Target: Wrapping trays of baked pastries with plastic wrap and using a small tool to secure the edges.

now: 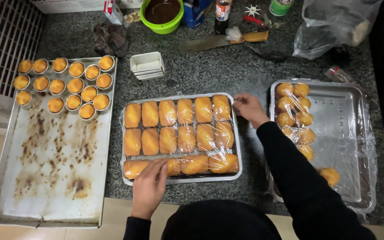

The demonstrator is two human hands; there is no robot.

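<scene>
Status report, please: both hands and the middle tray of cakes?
Left hand flat on film over front cakes. Right hand at far-right corner of middle tray, on the film. Nothing blocking.

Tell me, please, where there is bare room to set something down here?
The big tray is bare below its cupcakes, though stained. The right tray is bare right of its buns. Open counter lies above the middle tray. The back edge is crowded.
</scene>
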